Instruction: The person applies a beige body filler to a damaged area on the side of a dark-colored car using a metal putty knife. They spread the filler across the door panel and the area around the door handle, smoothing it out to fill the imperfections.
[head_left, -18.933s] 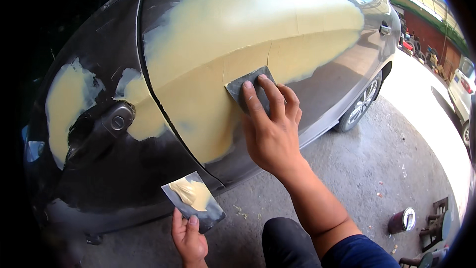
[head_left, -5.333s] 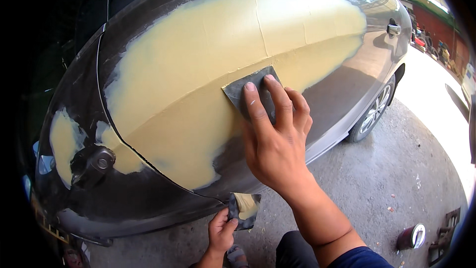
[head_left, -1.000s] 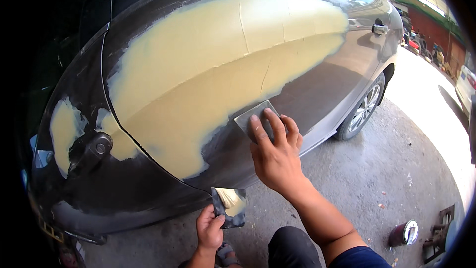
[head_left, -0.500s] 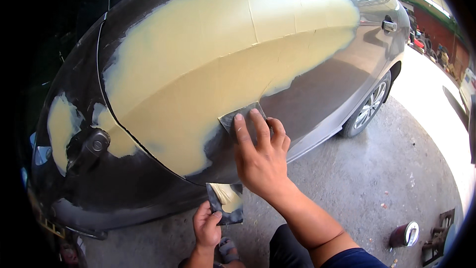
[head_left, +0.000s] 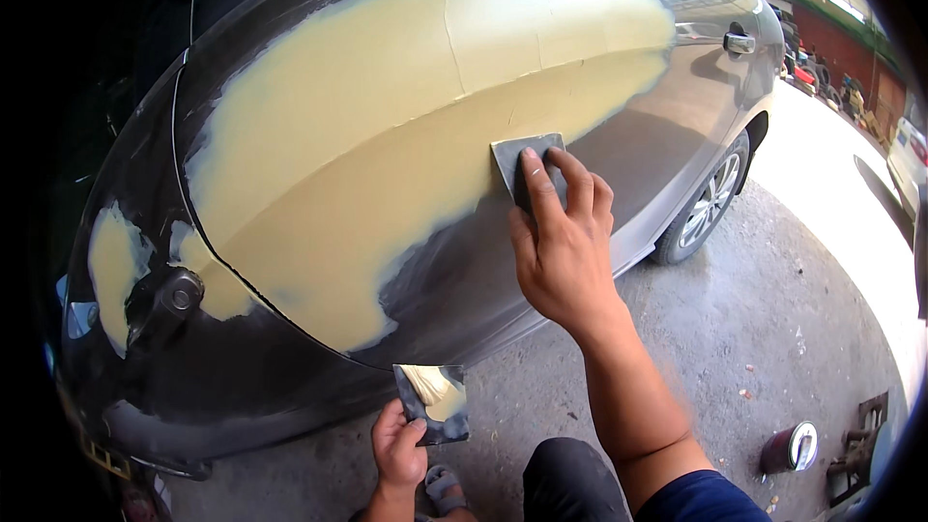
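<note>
Yellow filler (head_left: 387, 116) covers most of the car's door panel (head_left: 633, 155) in one broad, rounded patch, smooth and matt, crossed by a soft horizontal crease and a few thin raised ridges; its lower border is ragged, feathering into bluish grey over dark, glossy brown paint. At the lower middle of the door panel, the right hand (head_left: 570, 261) grasps a thin, flat, dark grey spreader (head_left: 512, 162), its fingers spread over the front face and its upper edge lying against the filler near the patch's lower border. Below the door panel's bottom edge, the left hand (head_left: 399, 447) grips a square plate (head_left: 448, 428) of dark, smeared material, thumb on the near face; the plate carries a thick, creamy, folded dollop of yellow paste (head_left: 425, 385). Left of the door panel, across a narrow curved seam, smaller patches of the same yellow (head_left: 116, 271) sit beside a round-ended dark fitting (head_left: 181, 298) with a circular disc set in its end. Toward the door panel's far right end is a shiny, bar-shaped handle (head_left: 739, 43), and beyond and below that a spoked metal wheel (head_left: 710, 208) in a black tyre. Well below and right of the door panel, a dark purple cylindrical tin (head_left: 785, 449) rests on rough grey concrete (head_left: 715, 329).
</note>
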Tool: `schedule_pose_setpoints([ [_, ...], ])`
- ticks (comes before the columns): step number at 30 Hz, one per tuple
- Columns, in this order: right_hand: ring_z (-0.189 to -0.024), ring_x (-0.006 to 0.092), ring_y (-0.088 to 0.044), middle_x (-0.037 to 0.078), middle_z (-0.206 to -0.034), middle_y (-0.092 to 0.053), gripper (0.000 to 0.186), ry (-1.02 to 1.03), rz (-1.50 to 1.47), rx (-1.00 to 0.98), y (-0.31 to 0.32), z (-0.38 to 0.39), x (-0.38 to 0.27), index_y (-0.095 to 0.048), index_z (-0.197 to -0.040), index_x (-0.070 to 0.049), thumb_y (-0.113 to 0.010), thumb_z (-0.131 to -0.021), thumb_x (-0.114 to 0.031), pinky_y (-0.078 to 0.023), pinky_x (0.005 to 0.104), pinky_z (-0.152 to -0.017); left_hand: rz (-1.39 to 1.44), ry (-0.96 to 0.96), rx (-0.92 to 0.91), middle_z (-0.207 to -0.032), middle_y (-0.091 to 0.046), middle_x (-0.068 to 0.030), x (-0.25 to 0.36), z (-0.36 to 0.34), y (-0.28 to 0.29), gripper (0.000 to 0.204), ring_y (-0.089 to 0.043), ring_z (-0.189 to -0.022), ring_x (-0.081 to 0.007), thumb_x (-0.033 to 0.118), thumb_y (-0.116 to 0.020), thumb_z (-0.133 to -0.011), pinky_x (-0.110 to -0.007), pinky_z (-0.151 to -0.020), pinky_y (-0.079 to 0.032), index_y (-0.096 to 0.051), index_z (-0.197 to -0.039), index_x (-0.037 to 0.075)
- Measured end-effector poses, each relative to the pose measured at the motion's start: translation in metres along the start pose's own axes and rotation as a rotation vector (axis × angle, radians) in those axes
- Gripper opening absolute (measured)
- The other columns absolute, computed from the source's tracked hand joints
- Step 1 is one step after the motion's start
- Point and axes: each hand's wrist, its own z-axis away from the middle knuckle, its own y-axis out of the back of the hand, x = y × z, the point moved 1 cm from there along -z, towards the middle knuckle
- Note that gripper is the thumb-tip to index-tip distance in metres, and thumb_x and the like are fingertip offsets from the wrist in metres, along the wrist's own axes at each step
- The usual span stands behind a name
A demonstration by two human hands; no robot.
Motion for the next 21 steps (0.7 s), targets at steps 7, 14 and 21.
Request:
schedule_pose_setpoints([
  [7,-0.117,0.0406,-0.043,0.018,-0.137,-0.046,0.055,0.072,0.057,-0.194,-0.003,0.065,-0.009,-0.054,-0.135,-0.009,-0.066,-0.082,-0.017,-0.038,0.0516,-0.094,0.132,0.01,-0.052,-0.129,-0.058,-0.0182,0.01,-0.001,-0.025,0.052,-0.055,-0.121,-0.025,-0.002,-0.045,-0.082,-0.039,-0.108,-0.038,-0.045,-0.134,-0.008],
  [14,-0.125,0.0356,-0.048,0.019,-0.14,-0.046,0.042,0.041,-1.277,-0.582,0.055,0.128,-0.001,-0.058,-0.134,-0.006,-0.061,-0.092,-0.01,-0.041,0.0419,-0.103,0.297,-0.042,-0.066,-0.139,-0.05,-0.0127,0.032,0.004,-0.082,0.051,-0.049,-0.128,-0.0247,0.002,-0.046,-0.093,-0.041,-0.111,-0.035,-0.039,-0.143,0.002],
  [21,-0.128,0.0291,-0.05,0.018,-0.14,-0.048,0.042,-0.427,-1.193,-0.433,0.06,0.17,0.042,-0.052,-0.137,0.001,-0.056,-0.098,-0.012,-0.043,0.0399,-0.102,0.266,-0.167,-0.068,-0.142,-0.048,-0.0125,0.047,0.003,-0.117,0.054,-0.045,-0.131,-0.0241,0.0,-0.046,-0.092,-0.044,-0.114,-0.03,-0.036,-0.145,0.002],
])
